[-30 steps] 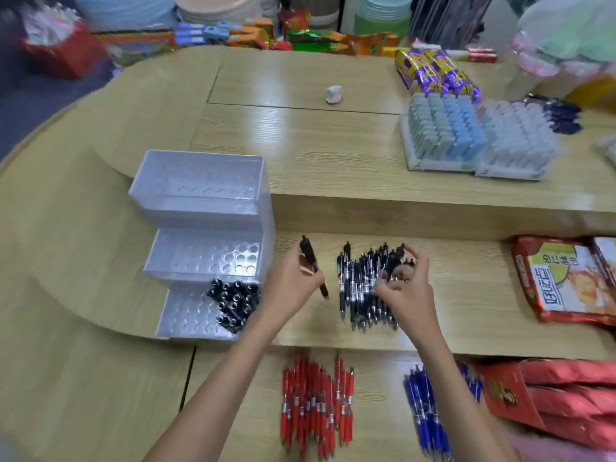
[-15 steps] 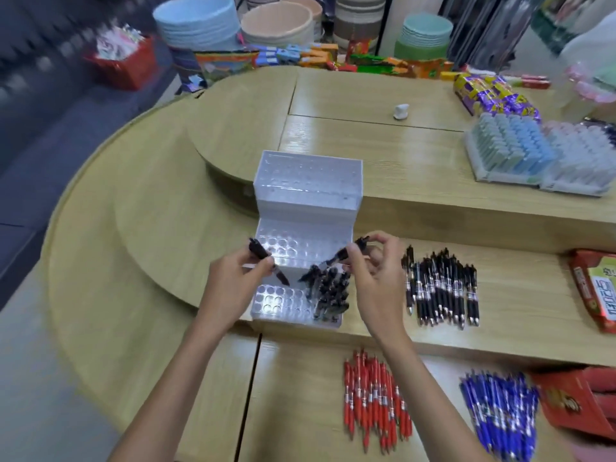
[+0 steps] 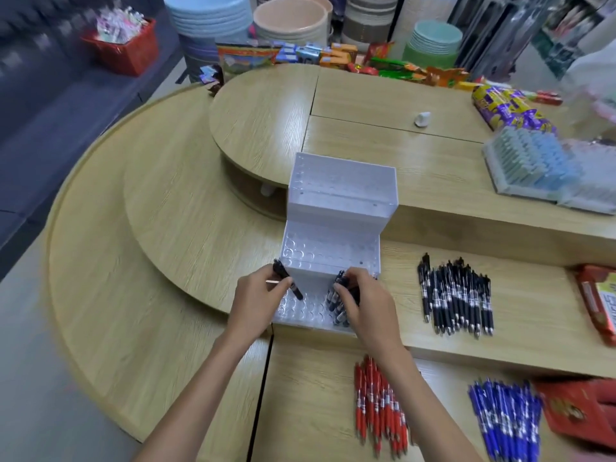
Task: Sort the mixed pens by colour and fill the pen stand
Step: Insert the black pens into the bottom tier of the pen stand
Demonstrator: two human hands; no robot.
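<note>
Now filling the pen stand's (image 3: 336,201) near tier, our left hand (image 3: 256,303) pinches a black pen (image 3: 289,284), our right hand (image 3: 365,303) curls its fingers round standing black pens (image 3: 335,300); next we probably need a free hole.

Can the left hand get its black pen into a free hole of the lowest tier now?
Probably yes. The left hand holds the black pen just over the lowest tier, whose left holes look free; the standing pens and right hand occupy its right side.
</note>
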